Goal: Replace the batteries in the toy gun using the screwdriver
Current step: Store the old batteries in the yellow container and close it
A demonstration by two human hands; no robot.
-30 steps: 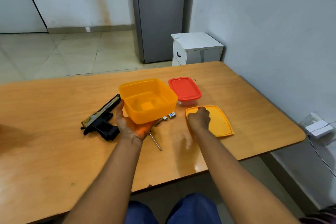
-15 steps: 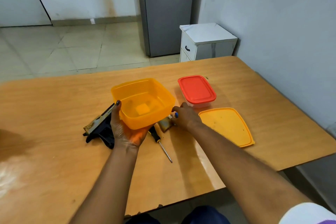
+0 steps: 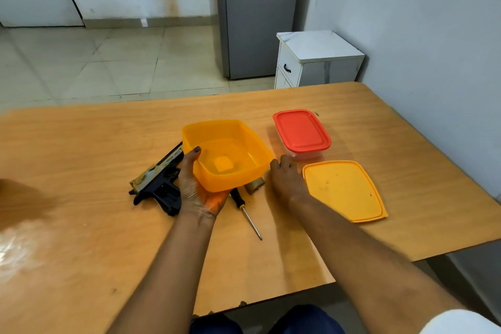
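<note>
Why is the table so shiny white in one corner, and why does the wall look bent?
In the head view, light glares off the table at the lower left; the wide-angle lens curves the table's edges and tilts the walls; the right hand looks slightly blurred.

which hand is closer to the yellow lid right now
Right. The right hand hovers just left of the yellow lid, nearly at its edge. The left hand grips the yellow container, well left of the lid.

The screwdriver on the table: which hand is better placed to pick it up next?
Probably the right hand: it is free and close to the screwdriver, while the left hand holds the yellow container.
</note>
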